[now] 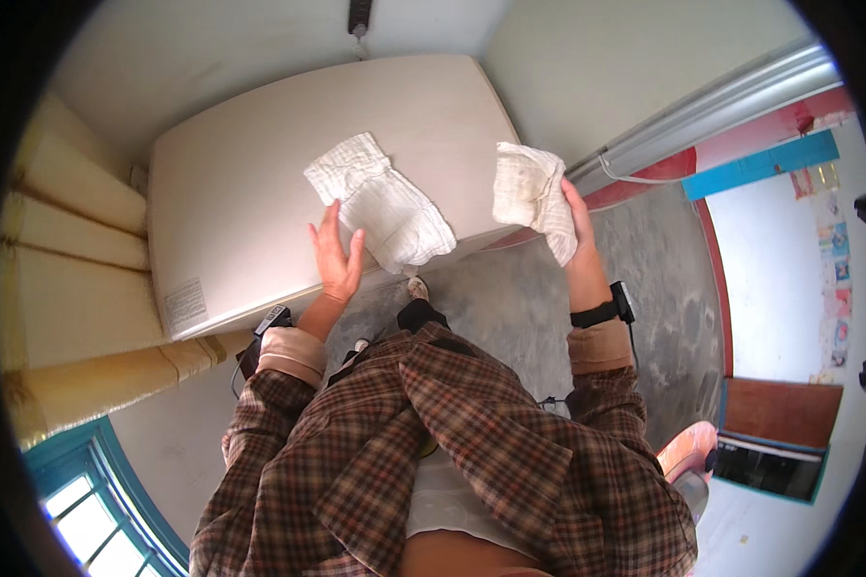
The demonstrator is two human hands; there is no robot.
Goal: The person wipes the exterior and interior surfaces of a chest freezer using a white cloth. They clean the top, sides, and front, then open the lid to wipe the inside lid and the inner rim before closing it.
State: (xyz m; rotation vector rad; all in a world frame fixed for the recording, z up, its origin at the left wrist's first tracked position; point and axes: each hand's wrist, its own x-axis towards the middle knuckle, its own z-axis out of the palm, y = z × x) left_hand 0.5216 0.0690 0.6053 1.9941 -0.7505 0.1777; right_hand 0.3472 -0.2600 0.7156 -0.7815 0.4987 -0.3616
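A white, creased cloth lies flat on a cream, box-like surface, its lower corner hanging over the front edge. At its left side is my left hand, fingers spread, with a fingertip at or touching the cloth's edge. Out to the right, my right hand grips a folded cleaning cloth by its right side. This second cloth looks off-white with greyish-brown smudges, and it is held up beside the right corner of the cream surface. My right thumb and some fingers are partly hidden behind it.
Yellowish curtain-like fabric hangs along the left. A printed label sits at the near left corner of the cream top. Walls close in behind. A blue strip and a pink object are at right, over grey floor.
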